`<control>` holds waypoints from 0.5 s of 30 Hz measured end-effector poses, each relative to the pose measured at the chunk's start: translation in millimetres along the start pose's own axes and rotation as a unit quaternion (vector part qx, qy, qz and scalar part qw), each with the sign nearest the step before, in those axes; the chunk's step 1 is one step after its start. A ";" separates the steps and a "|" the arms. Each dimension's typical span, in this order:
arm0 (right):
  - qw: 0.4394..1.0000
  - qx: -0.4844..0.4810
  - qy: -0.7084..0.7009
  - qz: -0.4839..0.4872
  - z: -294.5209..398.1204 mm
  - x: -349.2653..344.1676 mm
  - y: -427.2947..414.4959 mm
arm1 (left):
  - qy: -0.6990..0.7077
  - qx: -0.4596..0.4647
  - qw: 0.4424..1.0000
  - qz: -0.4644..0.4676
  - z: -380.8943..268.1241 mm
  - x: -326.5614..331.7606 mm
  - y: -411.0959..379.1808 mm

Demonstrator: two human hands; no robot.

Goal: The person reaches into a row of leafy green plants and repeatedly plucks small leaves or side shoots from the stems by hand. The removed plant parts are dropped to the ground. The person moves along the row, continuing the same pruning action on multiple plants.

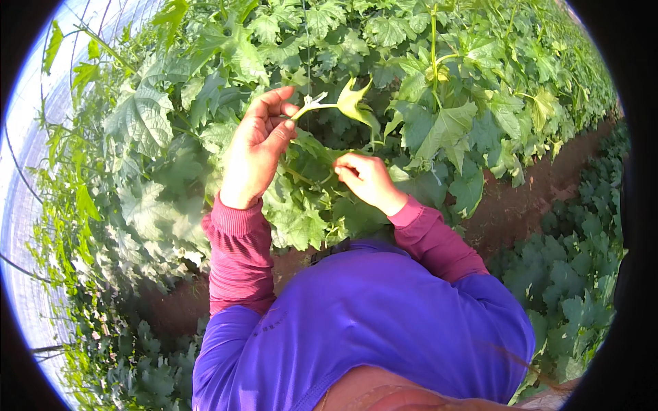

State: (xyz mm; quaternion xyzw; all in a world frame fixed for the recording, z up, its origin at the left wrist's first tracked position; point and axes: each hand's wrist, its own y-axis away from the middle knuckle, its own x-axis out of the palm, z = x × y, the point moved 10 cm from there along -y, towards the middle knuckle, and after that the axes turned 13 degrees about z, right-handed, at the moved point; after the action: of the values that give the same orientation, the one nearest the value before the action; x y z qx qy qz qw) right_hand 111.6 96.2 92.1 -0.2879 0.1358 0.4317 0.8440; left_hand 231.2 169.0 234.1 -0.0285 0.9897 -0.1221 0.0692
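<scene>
My left hand (264, 138) is raised among leafy vines, pinching a pale green vine shoot (320, 106) between thumb and fingers. Its tip, a folded young leaf (354, 105), points right. Beside my fingertips, a thin vertical string (308, 51) comes down to the shoot, where a whitish bit (314, 98) shows. Lower and to the right, my right hand (367, 180) has its thumb and forefinger pinched together at the edge of a green vine leaf (321, 151). Its other fingers are curled, and what lies between the fingertips is mostly hidden.
Dense lobed foliage (144, 118) fills the area before me. A yellowish upright stem (434, 56) stands at the right. Bare brown soil (509, 205) runs between this row and another row of plants (560, 287). Pale translucent sheeting (25, 205) with dark lines curves along the left.
</scene>
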 end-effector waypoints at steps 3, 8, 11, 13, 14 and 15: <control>0.984 0.054 -0.127 -0.113 -31.0 -48.3 -15.3 | 0.014 0.020 0.999 -0.024 -13.0 7.0 17.9; 0.944 -0.067 -0.309 -0.095 1.5 -63.5 -124.6 | -0.061 -0.037 0.996 -0.062 0.7 21.1 48.3; 0.835 -0.117 -0.532 0.079 71.8 -56.8 -148.0 | -0.016 -0.028 0.995 -0.098 18.1 28.9 56.7; 0.781 -0.201 -0.587 0.080 91.0 -93.5 -138.2 | -0.015 -0.040 0.995 -0.093 31.7 28.5 57.8; 0.762 -0.224 -0.606 0.041 95.8 -117.8 -125.1 | -0.034 -0.064 0.992 -0.098 40.5 22.7 60.4; 0.777 -0.269 -0.569 0.017 93.1 -149.3 -110.1 | -0.052 -0.088 0.990 -0.100 48.5 17.9 60.5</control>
State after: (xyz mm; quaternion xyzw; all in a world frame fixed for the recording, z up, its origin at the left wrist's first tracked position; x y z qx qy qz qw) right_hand 110.5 4.5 278.3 -0.2028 -0.4863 0.5505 0.6476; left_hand 218.1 214.7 170.3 -0.1393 0.9838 -0.0396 0.1052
